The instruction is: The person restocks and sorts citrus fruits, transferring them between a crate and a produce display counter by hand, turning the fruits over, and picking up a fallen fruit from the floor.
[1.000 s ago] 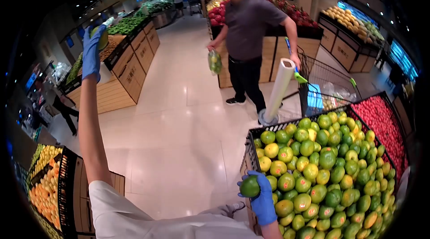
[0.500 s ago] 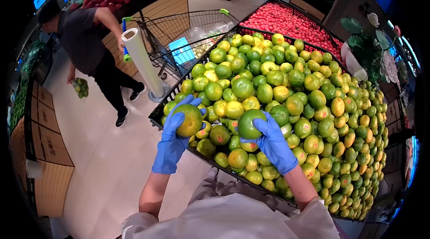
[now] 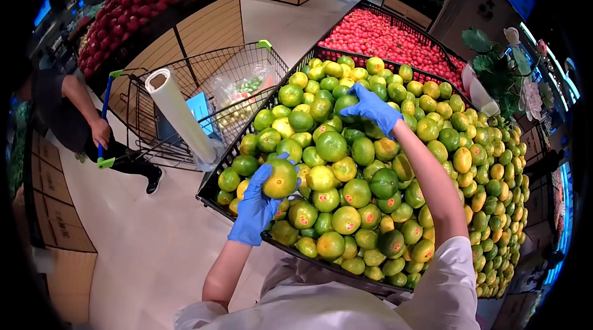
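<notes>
Green-and-yellow mandarins (image 3: 333, 146) are heaped in a black-edged display bin (image 3: 213, 197), several with small red stickers. At the bin's left front corner, my left hand (image 3: 253, 209), in a blue glove, is closed round a large yellow-green mandarin (image 3: 280, 177). My right hand (image 3: 374, 110), gloved the same way, reaches over the upper part of the heap. Its thumb and fingers curve about a greener mandarin (image 3: 346, 105) lying among the others; part of that grip is hidden by the hand.
Left of the bin stand a plastic bag roll (image 3: 179, 117) and a wire shopping cart (image 3: 244, 61) holding bagged produce. A person (image 3: 68, 104) grips the cart's handle. Small red fruit (image 3: 383, 36) fills the bin behind. A potted flower (image 3: 485, 92) stands at right.
My right hand has moved up and away over the heap. The left hand keeps its mandarin, slightly lower and further right. The cart and the person have shifted left in view.
</notes>
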Demonstrator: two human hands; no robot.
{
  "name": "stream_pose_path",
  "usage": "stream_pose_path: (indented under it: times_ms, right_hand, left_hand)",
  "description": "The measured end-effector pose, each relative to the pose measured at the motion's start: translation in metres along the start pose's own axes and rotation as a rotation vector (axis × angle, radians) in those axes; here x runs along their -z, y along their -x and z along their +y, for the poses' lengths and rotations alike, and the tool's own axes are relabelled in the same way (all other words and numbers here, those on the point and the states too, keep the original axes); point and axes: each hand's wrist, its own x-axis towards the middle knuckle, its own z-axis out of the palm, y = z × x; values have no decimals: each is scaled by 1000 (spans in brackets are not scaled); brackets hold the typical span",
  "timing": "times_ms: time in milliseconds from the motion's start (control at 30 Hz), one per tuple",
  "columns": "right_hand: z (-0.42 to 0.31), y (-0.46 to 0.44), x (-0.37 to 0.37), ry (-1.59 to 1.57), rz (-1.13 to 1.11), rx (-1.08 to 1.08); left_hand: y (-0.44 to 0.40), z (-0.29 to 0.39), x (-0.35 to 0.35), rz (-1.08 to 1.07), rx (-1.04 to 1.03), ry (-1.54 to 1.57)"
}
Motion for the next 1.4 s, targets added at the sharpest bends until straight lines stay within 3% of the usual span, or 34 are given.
stream_pose_path:
  times_ms: [67,267,333,400,533,633,667,733,767,900,1000,1067,1133,1400]
  right_hand:
    - [26,-30,-10,241,-200,74]
    - [28,-36,-13,497,-290,228]
    - [19,-24,-9,602,-50,376]
    - [-7,1,-9,386,45,410]
    - [-58,70,-26,-13,-194,662]
    - [-59,90,-30,419,-61,604]
    - [-53,88,-26,421,-52,592]
    - [-39,80,-10,129,-120,441]
    - [-34,77,-2,45,-44,424]
    - [13,38,38,439,218,342]
    - [49,7,65,592,79,148]
    - [73,-5,75,749,-66,180]
    - [79,-7,74,552,-45,266]
    - [80,-10,72,510,-2,198]
  left_hand:
    - [0,6,3,33,-11,-6]
    - [-21,13,5,96,56,181]
    - [-34,12,-6,66,79,185]
    - [-44,11,-18,31,103,183]
    - [-73,-11,-29,3,147,146]
    - [-82,-25,-58,-119,136,-16]
    - [-88,-30,-63,-125,149,-19]
    - [-97,-37,-71,-186,225,79]
    - [-103,-38,-69,-230,266,90]
    - [-108,-38,-70,-182,119,-173]
    - [-99,-25,-58,-199,83,-282]
    - [-86,-16,-54,-187,80,-269]
    - [-76,-8,-50,-115,39,-323]
    - [-65,-13,-51,-134,43,-401]
